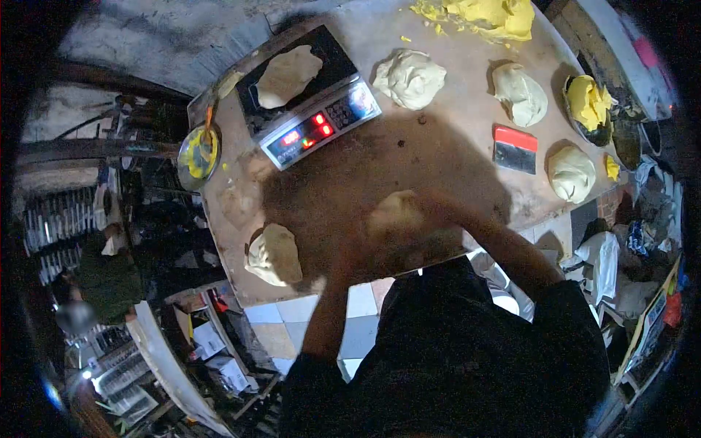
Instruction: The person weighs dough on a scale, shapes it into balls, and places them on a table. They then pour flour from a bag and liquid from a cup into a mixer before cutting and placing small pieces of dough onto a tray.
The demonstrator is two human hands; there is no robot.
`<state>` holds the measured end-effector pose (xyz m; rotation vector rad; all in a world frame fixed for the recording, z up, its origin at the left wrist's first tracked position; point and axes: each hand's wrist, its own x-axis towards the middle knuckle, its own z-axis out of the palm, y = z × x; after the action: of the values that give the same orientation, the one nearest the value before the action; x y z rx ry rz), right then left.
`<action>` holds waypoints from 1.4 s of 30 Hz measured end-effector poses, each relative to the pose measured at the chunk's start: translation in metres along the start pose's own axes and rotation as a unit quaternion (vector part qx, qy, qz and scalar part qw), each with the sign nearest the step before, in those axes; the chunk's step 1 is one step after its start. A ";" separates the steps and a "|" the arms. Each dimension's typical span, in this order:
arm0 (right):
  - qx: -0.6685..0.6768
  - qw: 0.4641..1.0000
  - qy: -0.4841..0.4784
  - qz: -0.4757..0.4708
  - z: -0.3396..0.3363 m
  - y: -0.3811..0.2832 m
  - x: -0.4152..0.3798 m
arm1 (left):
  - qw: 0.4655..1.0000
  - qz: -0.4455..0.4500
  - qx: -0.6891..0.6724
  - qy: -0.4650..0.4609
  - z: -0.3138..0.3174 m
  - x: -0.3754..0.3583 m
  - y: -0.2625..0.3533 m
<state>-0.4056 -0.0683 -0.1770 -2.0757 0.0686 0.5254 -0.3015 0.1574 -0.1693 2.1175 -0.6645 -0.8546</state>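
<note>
A pale dough piece [398, 212] lies on the table [460, 175] near its front edge, between my two hands. My left hand [354, 237] is at its left side and my right hand [431, 208] at its right; both are dark and blurred, so the fingers cannot be made out. A flattened dough piece [289, 76] rests on the digital scale [321, 125], whose red display is lit. Another dough lump [274, 255] sits to the left of my left hand. A red and black scraper [515, 150] lies to the right, beyond my right hand.
More dough lumps [410, 79] stand at the back and right. Yellow fat [504, 16] lies at the far edge. A bowl with yellow residue [199, 157] is at the left edge, a bowl of yellow fat [590, 106] at the right. A person [109, 274] is at the far left.
</note>
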 end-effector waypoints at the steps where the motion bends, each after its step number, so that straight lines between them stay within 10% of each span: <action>1: -0.027 0.994 0.102 0.036 -0.021 0.006 0.022 | 0.995 -0.025 0.075 0.063 -0.010 0.041 -0.006; 3: -0.083 0.943 0.303 0.109 -0.054 0.012 0.059 | 0.953 -0.029 0.262 0.148 -0.028 0.116 -0.019; 5: 0.094 0.868 0.481 0.076 -0.014 0.094 0.091 | 0.935 0.088 0.343 0.031 -0.056 0.165 -0.019; 9: 0.609 0.658 0.439 -0.058 0.083 0.074 0.049 | 0.935 0.174 0.303 -0.060 -0.023 0.181 0.029; 12: 0.327 0.812 0.467 -0.128 0.075 0.041 0.034 | 0.959 0.155 0.220 -0.088 0.009 0.151 0.081; 18: 0.410 0.898 0.112 -0.113 0.075 0.061 0.042 | 0.967 -0.025 0.166 -0.193 -0.020 0.058 0.067; 22: 0.428 0.899 0.013 -0.093 0.161 0.021 0.011 | 0.965 0.168 0.137 -0.148 -0.023 0.003 0.054; 25: 0.305 0.952 0.019 0.014 0.090 -0.055 -0.038 | 0.934 0.340 0.076 -0.084 -0.012 -0.035 0.035; 27: 0.229 0.971 0.065 0.042 0.028 -0.106 -0.055 | 0.973 0.215 -0.007 -0.086 -0.033 -0.062 0.070; 29: -0.024 0.971 0.194 -0.139 0.010 -0.108 -0.057 | 0.989 0.128 -0.008 -0.072 -0.057 -0.076 0.108; 30: -0.152 0.929 0.250 -0.225 0.003 -0.105 -0.060 | 0.973 0.220 0.055 -0.038 -0.055 -0.075 0.101; 37: 0.080 0.996 0.045 -0.006 0.062 -0.060 -0.087 | 0.926 0.331 0.155 -0.098 0.061 -0.079 -0.028; 42: -0.031 0.996 0.076 0.035 -0.008 0.020 -0.005 | 0.994 -0.082 -0.068 -0.021 0.021 0.029 -0.034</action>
<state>-0.4123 -0.0865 -0.1881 -2.1777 0.2184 0.4156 -0.2923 0.1485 -0.2171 2.0560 -0.4450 -1.0063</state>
